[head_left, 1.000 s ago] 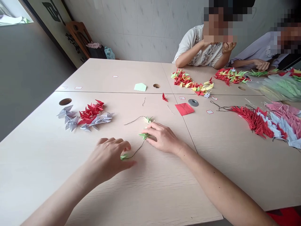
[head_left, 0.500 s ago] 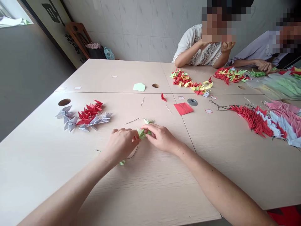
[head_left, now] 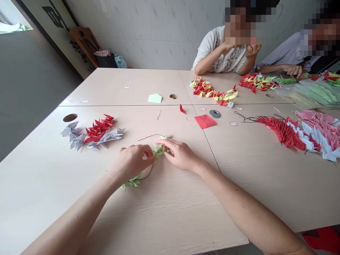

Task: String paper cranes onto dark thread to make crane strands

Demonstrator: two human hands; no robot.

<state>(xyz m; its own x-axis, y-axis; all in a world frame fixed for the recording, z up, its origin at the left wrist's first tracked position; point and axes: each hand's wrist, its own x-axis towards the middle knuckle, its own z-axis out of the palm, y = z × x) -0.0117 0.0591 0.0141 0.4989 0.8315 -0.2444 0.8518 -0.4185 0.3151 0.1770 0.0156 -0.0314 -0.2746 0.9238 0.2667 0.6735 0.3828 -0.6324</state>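
**Both hands meet at the green paper pieces**

The pale counter [head_left: 138,223] fills most of the view; a person in a white top [head_left: 212,51] sits across it. On it, a loop of red and lilac folded pieces [head_left: 98,129] lies to the left of the hands. A red paper sheet [head_left: 205,121] lies beyond the right hand [head_left: 179,156], near a grey ring [head_left: 215,114].

The left hand [head_left: 135,160], lower and wider open a second ago, has come up beside the right. Its fingers are drawn in at the left edge of the upper green pieces [head_left: 158,151]; whether they grip paper or thread, I cannot tell. The right hand pinches those pieces nearly closed, just above the counter or on it. The lower green pieces [head_left: 132,181], joined by a dark thread [head_left: 151,170], now show more beside the left wrist. The work seems centred on the upper cluster.
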